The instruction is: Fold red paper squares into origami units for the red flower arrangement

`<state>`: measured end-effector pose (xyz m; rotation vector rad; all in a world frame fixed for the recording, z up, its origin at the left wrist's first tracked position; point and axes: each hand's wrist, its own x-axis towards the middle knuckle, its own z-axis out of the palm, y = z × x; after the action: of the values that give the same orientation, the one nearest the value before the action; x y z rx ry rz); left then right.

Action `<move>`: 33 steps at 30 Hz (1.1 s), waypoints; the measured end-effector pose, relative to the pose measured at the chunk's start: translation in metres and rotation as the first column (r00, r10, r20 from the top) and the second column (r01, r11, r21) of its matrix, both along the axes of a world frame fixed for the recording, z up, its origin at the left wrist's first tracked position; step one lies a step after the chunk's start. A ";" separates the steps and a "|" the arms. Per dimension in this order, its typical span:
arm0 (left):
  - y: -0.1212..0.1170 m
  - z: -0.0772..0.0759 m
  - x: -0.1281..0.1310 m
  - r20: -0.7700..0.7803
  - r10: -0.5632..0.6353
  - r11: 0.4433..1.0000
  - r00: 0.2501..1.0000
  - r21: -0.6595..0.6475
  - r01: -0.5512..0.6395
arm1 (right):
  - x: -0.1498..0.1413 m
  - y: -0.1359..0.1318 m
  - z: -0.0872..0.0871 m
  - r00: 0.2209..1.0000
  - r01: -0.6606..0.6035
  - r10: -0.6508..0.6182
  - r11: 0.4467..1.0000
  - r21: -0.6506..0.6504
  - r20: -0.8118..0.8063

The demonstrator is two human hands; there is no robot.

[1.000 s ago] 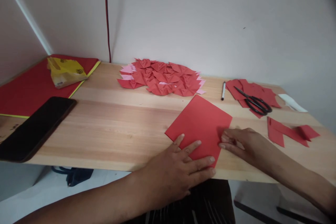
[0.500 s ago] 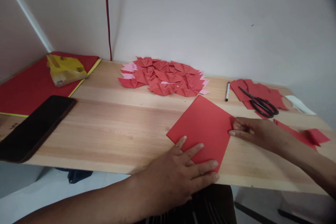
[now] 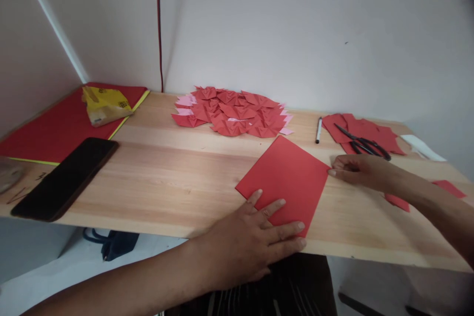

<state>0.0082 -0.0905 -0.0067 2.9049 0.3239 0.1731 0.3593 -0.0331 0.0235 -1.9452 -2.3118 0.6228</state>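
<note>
A folded red paper sheet [image 3: 287, 177] lies on the wooden table [image 3: 166, 177] in front of me. My left hand [image 3: 252, 239] rests flat on its near corner, fingers spread. My right hand [image 3: 357, 170] is curled at the sheet's right corner, fingertips touching the paper's edge; I cannot make out whether they pinch it.
A heap of folded red and pink paper pieces [image 3: 233, 111] lies at the back. Black scissors [image 3: 365, 143] rest on red scraps [image 3: 370, 133] at right, beside a pen [image 3: 317, 130]. A black phone [image 3: 66, 177], red sheets [image 3: 62, 121] and a yellow packet [image 3: 105, 104] sit left.
My right hand has slid along the sheet's right edge from the near part up to its far right corner. My left hand stays pressed on the near corner.
</note>
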 end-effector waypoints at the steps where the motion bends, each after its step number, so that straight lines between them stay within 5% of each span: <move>1: 0.000 0.000 0.000 0.002 0.000 1.000 1.000 0.006 0.000 | 0.002 0.002 0.001 1.000 0.015 -0.016 1.000 0.023 0.020; 5: -0.002 0.001 -0.001 0.026 0.004 0.999 1.000 0.032 -0.005 | -0.004 -0.007 0.003 0.987 0.118 -0.133 0.980 0.163 0.085; 8: -0.002 0.002 -0.001 0.026 0.013 0.999 1.000 0.039 -0.014 | -0.031 -0.041 0.004 0.976 0.186 -0.213 0.924 0.333 0.045; 11: -0.002 0.003 0.000 0.013 0.033 0.999 0.999 0.037 -0.034 | -0.069 -0.090 0.002 0.995 0.013 0.029 0.917 0.398 -0.099; 14: -0.002 0.002 0.001 0.015 0.039 0.999 0.999 0.030 -0.039 | -0.101 -0.129 -0.006 0.962 -0.203 0.268 0.814 0.544 -0.042; 16: -0.002 -0.001 0.002 0.025 0.030 0.999 0.999 0.025 -0.030 | -0.112 -0.142 -0.014 0.959 -0.217 0.284 0.766 0.605 -0.016; 24: -0.002 -0.003 0.001 0.026 0.037 0.999 0.999 -0.008 -0.037 | -0.104 -0.149 -0.038 0.965 -0.220 0.261 0.763 0.608 0.021; 33: 0.001 0.003 0.002 0.034 0.046 0.999 0.998 -0.012 -0.045 | -0.078 -0.120 -0.032 0.984 -0.179 0.145 0.805 0.566 0.104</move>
<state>0.0102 -0.0899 -0.0039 2.8821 0.3841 0.2270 0.2816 -0.1533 -0.0083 -1.5038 -2.3376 -0.1379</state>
